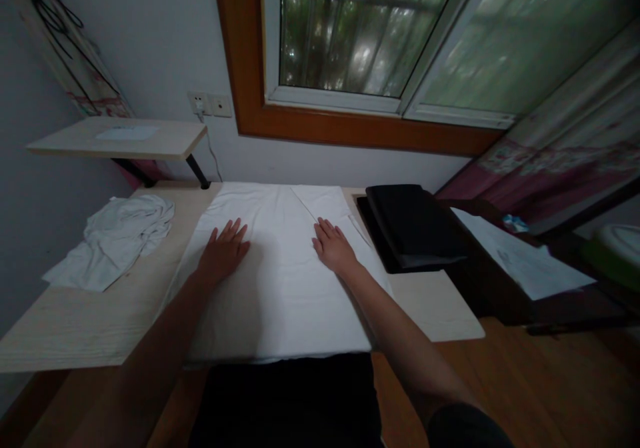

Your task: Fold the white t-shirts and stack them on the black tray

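White cloth (280, 281) under both flat hands

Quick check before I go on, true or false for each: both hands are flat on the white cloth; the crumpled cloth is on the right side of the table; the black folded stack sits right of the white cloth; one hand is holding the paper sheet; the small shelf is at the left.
1. Both hands, left hand and right hand, lie flat on the white cloth. True.
2. The crumpled cloth is on the right side of the table. False: it lies at the left.
3. The black folded stack sits right of the white cloth. True.
4. One hand holds the paper sheet. False: it lies untouched, far right.
5. The small shelf is at the left. True.
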The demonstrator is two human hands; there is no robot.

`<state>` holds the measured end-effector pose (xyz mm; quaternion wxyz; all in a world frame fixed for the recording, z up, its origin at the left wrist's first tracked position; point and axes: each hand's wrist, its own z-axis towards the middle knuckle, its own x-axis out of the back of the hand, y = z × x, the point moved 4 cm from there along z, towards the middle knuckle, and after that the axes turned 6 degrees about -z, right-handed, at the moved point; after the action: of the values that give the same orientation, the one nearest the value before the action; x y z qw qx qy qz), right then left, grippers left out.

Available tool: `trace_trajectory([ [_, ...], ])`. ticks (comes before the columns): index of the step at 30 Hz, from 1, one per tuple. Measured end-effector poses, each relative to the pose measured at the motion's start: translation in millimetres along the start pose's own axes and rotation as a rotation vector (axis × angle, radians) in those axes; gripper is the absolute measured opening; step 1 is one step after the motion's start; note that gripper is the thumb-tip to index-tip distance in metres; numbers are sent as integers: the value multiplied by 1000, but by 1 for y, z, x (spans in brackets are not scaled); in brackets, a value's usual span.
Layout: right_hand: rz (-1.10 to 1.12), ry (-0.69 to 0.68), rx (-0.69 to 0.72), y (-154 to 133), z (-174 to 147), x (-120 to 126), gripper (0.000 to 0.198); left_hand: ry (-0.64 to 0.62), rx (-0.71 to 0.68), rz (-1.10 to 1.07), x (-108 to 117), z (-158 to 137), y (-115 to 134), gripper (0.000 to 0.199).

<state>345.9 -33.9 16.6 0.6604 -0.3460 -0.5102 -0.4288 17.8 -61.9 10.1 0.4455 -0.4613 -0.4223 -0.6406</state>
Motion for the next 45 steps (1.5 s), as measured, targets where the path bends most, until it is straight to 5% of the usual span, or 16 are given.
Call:
trace_trajectory([
  [10,103,-2,-27,-95,21,9,56,111,-159,-85,-3,25,72,54],
  [14,104,-39,-16,-110,28,-4,58,114,-123,-87,-12,28,71,54],
  [21,103,27,-86,-51,7,-6,59,50,-52,-32,-5,9,19,56],
  [32,-23,81,-212,69,-75,13,56,-53,1,0,17,-54,-39,59],
  [40,-49,163,-213,70,-86,17,53,-12,15,-4,20,-68,-47,57],
  [45,-60,144,-252,34,-73,30,55,2,-38,-8,24,-64,-13,55],
])
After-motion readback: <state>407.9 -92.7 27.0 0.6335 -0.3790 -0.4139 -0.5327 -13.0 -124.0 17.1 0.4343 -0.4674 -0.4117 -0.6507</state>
